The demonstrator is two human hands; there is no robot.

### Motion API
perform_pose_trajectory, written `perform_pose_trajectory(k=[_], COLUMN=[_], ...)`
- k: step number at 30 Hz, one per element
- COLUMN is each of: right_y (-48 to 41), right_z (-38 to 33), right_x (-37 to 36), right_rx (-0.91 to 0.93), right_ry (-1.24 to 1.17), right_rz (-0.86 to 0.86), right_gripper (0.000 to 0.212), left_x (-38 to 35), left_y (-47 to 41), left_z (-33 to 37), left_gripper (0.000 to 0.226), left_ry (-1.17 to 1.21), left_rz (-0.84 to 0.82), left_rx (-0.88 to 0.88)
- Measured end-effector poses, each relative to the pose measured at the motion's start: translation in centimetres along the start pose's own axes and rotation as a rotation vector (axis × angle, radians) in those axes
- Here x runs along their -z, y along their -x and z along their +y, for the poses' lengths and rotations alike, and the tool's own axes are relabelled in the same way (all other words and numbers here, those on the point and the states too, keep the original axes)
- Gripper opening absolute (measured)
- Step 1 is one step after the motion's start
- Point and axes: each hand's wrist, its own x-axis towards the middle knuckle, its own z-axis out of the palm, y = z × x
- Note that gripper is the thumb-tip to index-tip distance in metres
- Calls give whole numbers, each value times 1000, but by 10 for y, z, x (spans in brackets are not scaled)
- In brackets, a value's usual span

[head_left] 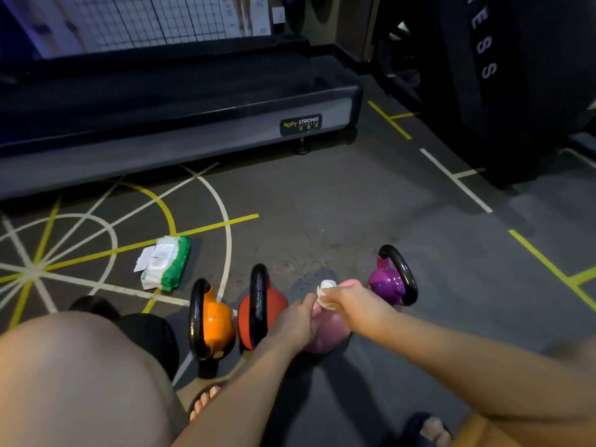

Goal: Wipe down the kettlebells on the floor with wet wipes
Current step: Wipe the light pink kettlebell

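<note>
While gripped by left hand (298, 321), pink kettlebell (329, 335) under wipe (326, 289) in right hand (356, 303).

Dim gym — grey lined floor (354, 201), treadmill (180, 101) behind

Floor, near centre: four kettlebells in a row, left to right.
- Leftmost kettlebell (213, 321) and second kettlebell (261, 311) stand just beside each other.
- Third kettlebell (329, 337) is just right of the second.
- Rightmost kettlebell (392, 279) stands apart from the third, slightly farther back.

Left hand (295, 321) grips the third kettlebell on its left side. Right hand (354, 301) is over its top, with a wipe (325, 293) held at the fingertips.

Wipes pack (167, 267) lies on the floor, left of the row and farther off. Treadmill (161, 101) stands beyond it, across far left and centre. Large tyre (500, 75) at far right. Knee (80, 375) at near left, nearer than the leftmost kettlebell.
</note>
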Motion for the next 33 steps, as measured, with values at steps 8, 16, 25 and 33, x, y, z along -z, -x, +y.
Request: perform_pose_trajectory(k=[8,16,25,33], right_y=[-15,10,10,26], right_z=[-13,-44,25,-40], right_x=[-6,-12,10,-27], right_rx=[-44,71,7,234], right_ry=[78,-16,120,-15], right_rz=[185,119,257,40], right_gripper=[19,31,15,50], left_x=[-13,-9,-12,-9], left_y=[-2,1,-5,-5], left_z=[-6,-12,-18,-21], left_gripper=[58,58,29,29], left_ry=[106,173,113,153], left_rz=[-25,18,14,-16], left_rx=[61,57,106,57])
